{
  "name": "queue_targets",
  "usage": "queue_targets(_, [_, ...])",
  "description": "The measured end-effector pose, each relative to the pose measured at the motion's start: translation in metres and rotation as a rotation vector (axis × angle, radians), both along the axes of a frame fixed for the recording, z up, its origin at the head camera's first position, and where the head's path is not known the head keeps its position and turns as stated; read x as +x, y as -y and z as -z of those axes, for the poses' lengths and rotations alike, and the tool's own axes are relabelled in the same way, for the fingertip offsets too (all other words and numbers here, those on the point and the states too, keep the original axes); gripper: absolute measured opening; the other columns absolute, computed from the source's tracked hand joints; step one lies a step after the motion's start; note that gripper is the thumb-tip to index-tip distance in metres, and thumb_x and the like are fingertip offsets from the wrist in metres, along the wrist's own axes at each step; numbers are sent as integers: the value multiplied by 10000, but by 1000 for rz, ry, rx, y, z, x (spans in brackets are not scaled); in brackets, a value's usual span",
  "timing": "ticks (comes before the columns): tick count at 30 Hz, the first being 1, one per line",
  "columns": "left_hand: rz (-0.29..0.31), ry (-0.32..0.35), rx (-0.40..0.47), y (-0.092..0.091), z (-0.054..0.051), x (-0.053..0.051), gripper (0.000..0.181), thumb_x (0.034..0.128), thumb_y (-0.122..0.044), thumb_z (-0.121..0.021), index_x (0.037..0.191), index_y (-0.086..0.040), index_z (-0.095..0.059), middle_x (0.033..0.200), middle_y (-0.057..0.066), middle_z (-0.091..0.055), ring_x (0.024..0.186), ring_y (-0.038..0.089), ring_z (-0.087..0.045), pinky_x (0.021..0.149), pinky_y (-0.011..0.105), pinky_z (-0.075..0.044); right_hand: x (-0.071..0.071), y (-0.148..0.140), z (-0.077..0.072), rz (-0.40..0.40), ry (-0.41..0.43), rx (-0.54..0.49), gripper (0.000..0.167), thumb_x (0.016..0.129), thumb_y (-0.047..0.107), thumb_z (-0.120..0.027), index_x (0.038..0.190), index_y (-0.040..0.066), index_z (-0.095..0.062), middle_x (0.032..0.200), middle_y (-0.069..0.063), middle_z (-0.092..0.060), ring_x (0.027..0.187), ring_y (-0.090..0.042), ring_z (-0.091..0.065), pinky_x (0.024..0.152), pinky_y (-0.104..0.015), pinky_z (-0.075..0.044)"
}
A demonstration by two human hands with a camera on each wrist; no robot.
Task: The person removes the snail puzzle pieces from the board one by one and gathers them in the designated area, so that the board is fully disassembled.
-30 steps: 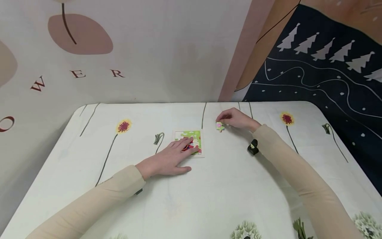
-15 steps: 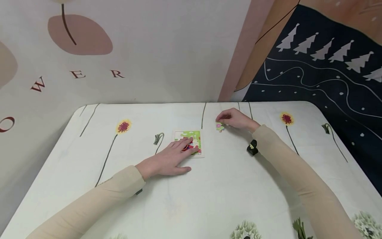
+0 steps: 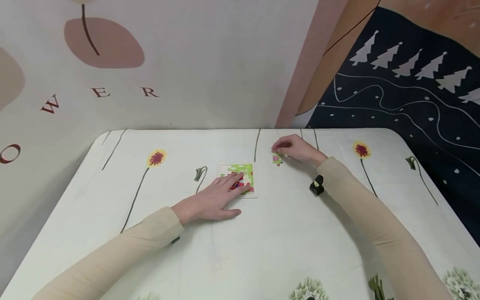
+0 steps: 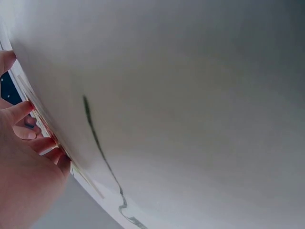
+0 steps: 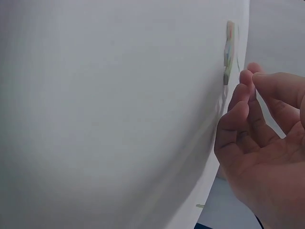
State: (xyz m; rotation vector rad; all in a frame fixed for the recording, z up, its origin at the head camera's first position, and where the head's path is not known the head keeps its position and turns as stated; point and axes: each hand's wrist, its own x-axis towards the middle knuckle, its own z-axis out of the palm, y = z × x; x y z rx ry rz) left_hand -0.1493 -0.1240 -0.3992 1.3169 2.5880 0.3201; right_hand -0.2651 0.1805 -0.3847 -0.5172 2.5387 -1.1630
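Observation:
In the head view my left hand (image 3: 215, 200) lies palm-down with spread fingers across a square jigsaw puzzle board (image 3: 256, 183). The board has a pale border and a green, red and blue picture, partly covered by the hand. To its right, my right hand (image 3: 294, 149) has thumb and fingertips drawn together at the far edge of a small puzzle piece (image 3: 277, 159), green with a pink flower. The right wrist view shows the right hand's (image 5: 267, 138) thumb meeting the fingers; the grip on the piece is not clearly seen there. The left hand (image 4: 28, 162) fills that wrist view's left edge.
A white flower-printed cloth (image 3: 240, 258) covers the table. Behind its far edge hangs a pale curtain (image 3: 210, 62), with a dark tree-printed cloth (image 3: 405, 100) at the right. A black device (image 3: 317, 186) sits under the right wrist.
The puzzle piece's face looks slightly tilted compared with before, at the right fingertips. The left hand stays in place on the board; the head view shifts a little.

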Motion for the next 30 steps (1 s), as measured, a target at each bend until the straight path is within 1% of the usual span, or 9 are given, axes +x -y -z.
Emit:
queue_targets(6, [3, 0, -2, 0, -2, -1, 693, 948, -424, -542, 1535, -165, -280, 1577, 172, -155, 1441, 327, -133, 1121, 484, -158, 0, 3, -3, 7, -1, -33, 201, 965, 58, -567, 1114, -2, -686, 1098, -125, -660, 944, -220, -547, 821, -305, -422])
queue_targets(11, [-4, 10, -5, 0, -2, 0, 690, 948, -420, -543, 1536, -173, -278, 1580, 168, -147, 1442, 330, -125, 1120, 487, -159, 0, 7, -1, -20, -26, -48, 196, 962, 47, -570, 1108, -20, -683, 1096, -145, -661, 923, -222, -550, 785, -284, -426])
queue_targets(18, [-6, 9, -15, 0, -1, 0, 698, 951, -430, -532, 1541, -172, -263, 1586, 161, -127, 1444, 327, -114, 1123, 488, -149, 2, 17, -4, -27, 10, -59, 188, 967, 63, -571, 1097, -5, -688, 1069, -123, -660, 872, -219, -552, 715, -268, -430])
queue_targets(24, [-5, -6, -15, -2, 0, 0, 692, 947, -431, -523, 1536, -165, -274, 1591, 138, -128, 1441, 328, -117, 1117, 499, -151, 3, 26, -5, -62, -7, -55, 185, 965, 54, -564, 1092, -11, -683, 1043, -128, -653, 803, -232, -548, 663, -287, -444])
queue_targets(30, [4, -28, -8, -4, 0, 1, 684, 939, -422, -517, 1524, -147, -294, 1589, 127, -147, 1435, 334, -129, 1105, 508, -164, 4, 36, -2, -101, 1, -35, 190, 971, 71, -561, 1101, 5, -683, 1026, -111, -640, 761, -221, -540, 635, -276, -451])
